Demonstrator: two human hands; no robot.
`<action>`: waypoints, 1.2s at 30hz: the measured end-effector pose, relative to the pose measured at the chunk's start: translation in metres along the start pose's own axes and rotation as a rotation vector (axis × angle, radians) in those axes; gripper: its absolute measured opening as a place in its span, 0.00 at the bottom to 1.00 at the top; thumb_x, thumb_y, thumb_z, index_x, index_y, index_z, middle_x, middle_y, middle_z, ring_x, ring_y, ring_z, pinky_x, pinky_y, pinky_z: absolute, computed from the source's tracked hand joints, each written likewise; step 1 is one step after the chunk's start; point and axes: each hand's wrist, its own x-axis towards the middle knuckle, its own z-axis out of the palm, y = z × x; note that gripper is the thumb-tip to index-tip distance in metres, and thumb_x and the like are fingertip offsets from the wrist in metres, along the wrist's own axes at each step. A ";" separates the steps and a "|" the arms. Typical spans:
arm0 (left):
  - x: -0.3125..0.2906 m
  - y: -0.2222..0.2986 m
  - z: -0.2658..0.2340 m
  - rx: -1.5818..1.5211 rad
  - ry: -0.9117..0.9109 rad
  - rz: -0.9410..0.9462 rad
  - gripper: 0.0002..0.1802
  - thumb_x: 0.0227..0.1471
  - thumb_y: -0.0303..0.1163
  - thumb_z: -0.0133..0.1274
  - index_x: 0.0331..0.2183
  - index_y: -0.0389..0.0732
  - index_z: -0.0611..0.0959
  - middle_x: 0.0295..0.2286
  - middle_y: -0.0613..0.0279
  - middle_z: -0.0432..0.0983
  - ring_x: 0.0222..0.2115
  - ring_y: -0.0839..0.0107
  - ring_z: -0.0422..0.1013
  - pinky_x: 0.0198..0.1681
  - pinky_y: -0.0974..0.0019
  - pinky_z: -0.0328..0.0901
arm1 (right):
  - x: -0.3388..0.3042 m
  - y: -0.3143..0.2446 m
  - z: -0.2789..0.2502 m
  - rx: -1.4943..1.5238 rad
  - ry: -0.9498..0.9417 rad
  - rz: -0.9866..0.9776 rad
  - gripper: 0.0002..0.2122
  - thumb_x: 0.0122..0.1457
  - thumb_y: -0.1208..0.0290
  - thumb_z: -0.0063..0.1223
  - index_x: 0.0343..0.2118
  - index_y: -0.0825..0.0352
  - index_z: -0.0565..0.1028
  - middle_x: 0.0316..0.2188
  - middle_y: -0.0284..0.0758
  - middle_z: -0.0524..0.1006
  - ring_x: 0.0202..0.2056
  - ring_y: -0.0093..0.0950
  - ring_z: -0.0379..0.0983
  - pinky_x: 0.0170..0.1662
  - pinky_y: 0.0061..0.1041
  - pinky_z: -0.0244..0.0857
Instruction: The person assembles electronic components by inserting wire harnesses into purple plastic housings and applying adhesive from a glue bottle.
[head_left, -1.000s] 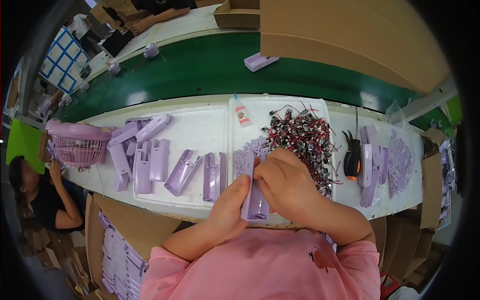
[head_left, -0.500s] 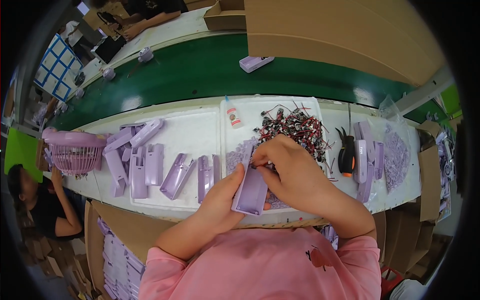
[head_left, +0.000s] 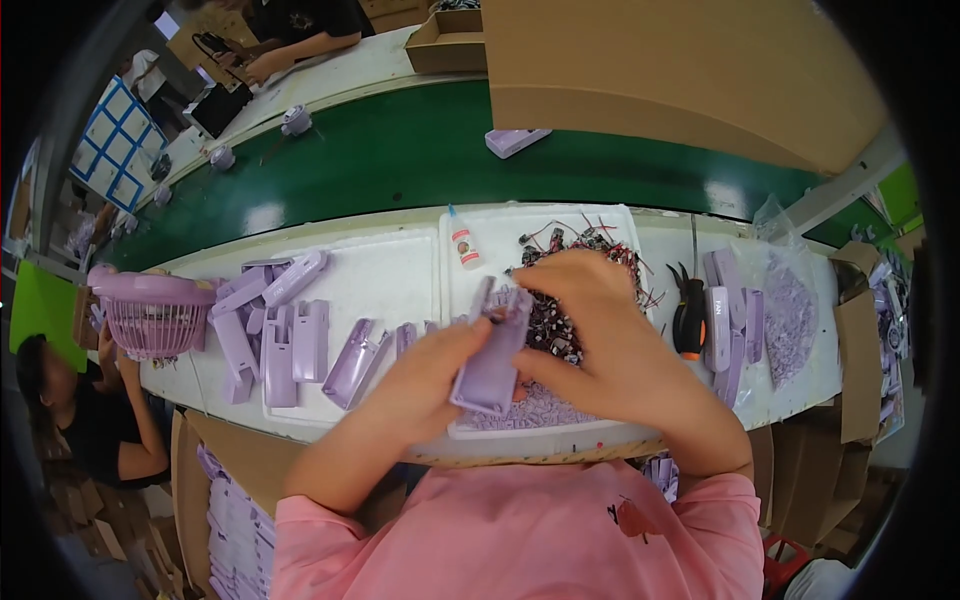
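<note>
My left hand is closed around a light purple plastic housing, an open trough tilted with its hollow side up. The left thumb presses at its upper part, where a small dark piece shows. To the right of the housing, my right hand has its thumb and fingers apart, with nothing visible between them. Under and beside this hand lies a heap of small black parts with red and black wires. Tiny purple plastic pieces fill the near part of the white foam tray.
A white bottle with a blue tip stands behind the housing. Several purple housings lie at left, near a pink-purple basket. Pliers, more housings and a bag of purple pieces are at right. A green belt runs behind.
My right hand has let go at the housing's upper end and opened, moving slightly right. The left hand has shifted a little left with the housing. The view has tilted slightly.
</note>
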 end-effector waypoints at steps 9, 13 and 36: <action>0.125 0.117 -0.088 0.208 0.396 0.252 0.17 0.57 0.39 0.43 0.39 0.35 0.72 0.34 0.52 0.73 0.33 0.58 0.72 0.37 0.51 0.68 | -0.078 0.063 -0.075 -0.265 0.541 0.362 0.01 0.52 0.78 0.50 0.27 0.69 0.71 0.30 0.37 0.72 0.35 0.35 0.68 0.41 0.28 0.59; 0.179 0.149 -0.126 0.541 0.742 0.340 0.16 0.52 0.39 0.49 0.33 0.34 0.74 0.27 0.55 0.71 0.26 0.64 0.70 0.25 0.61 0.66 | -0.125 0.090 -0.083 -0.364 0.548 0.746 0.05 0.56 0.75 0.47 0.26 0.69 0.72 0.25 0.39 0.71 0.31 0.36 0.67 0.36 0.31 0.59; -0.002 0.030 -0.027 0.596 0.101 0.325 0.27 0.55 0.48 0.44 0.48 0.35 0.71 0.39 0.58 0.72 0.43 0.67 0.67 0.45 0.63 0.62 | -0.083 0.060 -0.048 -0.127 0.284 -0.102 0.05 0.44 0.76 0.53 0.27 0.64 0.72 0.30 0.33 0.72 0.31 0.30 0.68 0.38 0.31 0.60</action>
